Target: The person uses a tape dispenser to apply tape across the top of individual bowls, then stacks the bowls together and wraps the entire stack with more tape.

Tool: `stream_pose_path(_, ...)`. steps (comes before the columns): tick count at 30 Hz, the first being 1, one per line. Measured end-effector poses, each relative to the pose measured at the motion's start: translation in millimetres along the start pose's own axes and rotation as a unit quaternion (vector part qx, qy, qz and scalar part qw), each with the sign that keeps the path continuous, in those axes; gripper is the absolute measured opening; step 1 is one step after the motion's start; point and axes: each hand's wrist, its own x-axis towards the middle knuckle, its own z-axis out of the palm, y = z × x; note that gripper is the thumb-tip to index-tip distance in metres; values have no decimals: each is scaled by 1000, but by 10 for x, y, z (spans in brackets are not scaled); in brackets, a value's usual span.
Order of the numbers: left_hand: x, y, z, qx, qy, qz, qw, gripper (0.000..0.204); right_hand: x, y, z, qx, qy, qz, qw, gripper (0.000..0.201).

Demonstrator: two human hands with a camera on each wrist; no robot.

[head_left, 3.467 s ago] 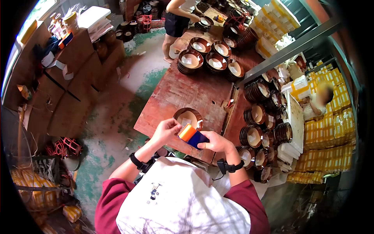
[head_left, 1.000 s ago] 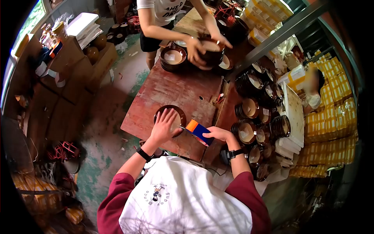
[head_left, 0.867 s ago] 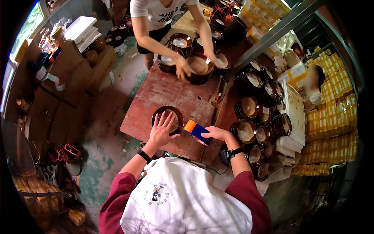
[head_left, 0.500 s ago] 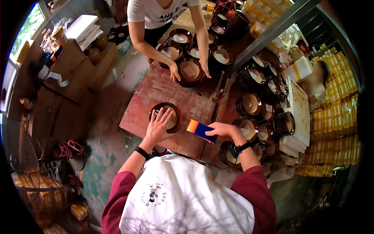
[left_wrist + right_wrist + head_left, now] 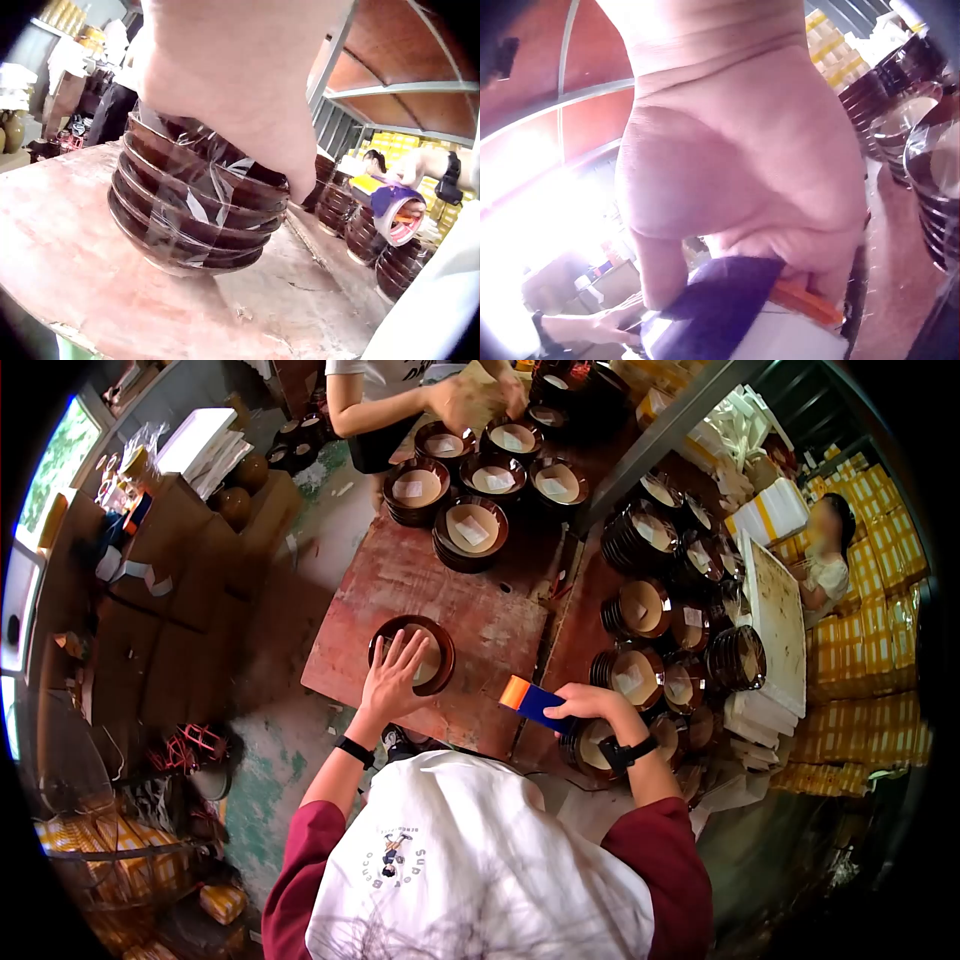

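Observation:
My left hand (image 5: pixel 386 688) lies with spread fingers over the top of a stack of brown glazed bowls (image 5: pixel 446 660) near the front of the red table. In the left wrist view, clear tape (image 5: pixel 184 225) runs down the side of these stacked bowls (image 5: pixel 135 202). To the right, my right hand (image 5: pixel 592 702) grips a blue and orange tape dispenser (image 5: pixel 540 706), held apart from the bowls. The left wrist view shows the round opening of the tape dispenser (image 5: pixel 381 201); its purple-blue side (image 5: pixel 712 311) fills the bottom of the right wrist view.
Several bowl stacks (image 5: pixel 470 530) with paper slips stand at the table's far end, where another person's hands (image 5: pixel 460 402) work. More stacked bowls (image 5: pixel 638 610) line the right side. A slanting metal post (image 5: pixel 660 450) crosses behind. White foam boards (image 5: pixel 775 630) stand farther right.
My left hand left the tape dispenser and spread over the bowls. My right hand moved right with the dispenser. The other person set a bowl stack down on the table and drew back.

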Motion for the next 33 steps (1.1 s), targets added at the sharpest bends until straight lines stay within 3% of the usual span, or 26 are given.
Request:
stream_pose_path(5, 5, 47, -27, 8, -19, -3, 1000, 106, -263, -56, 54, -9, 36, -35, 999, 32)
stream_pose_path(11, 26, 68, -19, 13, -14, 0, 1000, 105, 38, 47, -33, -98, 45, -18, 994, 34)
stream_pose_path(17, -156, 40, 295, -6, 81, 39, 996, 86, 116, 240, 8, -32, 46, -35, 998, 37)
stream_pose_path(19, -302, 53, 393, 55, 74, 42, 995, 84, 122, 273, 45, -20, 52, -33, 998, 38)
stream_pose_path(24, -218, -102, 364, 58, 82, 70, 992, 83, 46, 210, 34, 8, 45, -29, 999, 36)
stream_pose_path(27, -78, -201, 283, 40, 90, 83, 992, 78, 25, 125, 64, 121, -18, -64, 990, 35)
stream_pose_path(30, 274, -287, 80, 7, 72, 76, 994, 71, 254, 214, 44, 161, 12, -92, 983, 34)
stream_pose_path(31, 439, -320, -41, -9, 45, 64, 997, 69, 282, 168, 42, 146, 71, -88, 983, 37)
stream_pose_path(33, 743, -431, -186, -114, 46, 41, 992, 56, 480, 190, 0, 239, 145, -58, 958, 41)
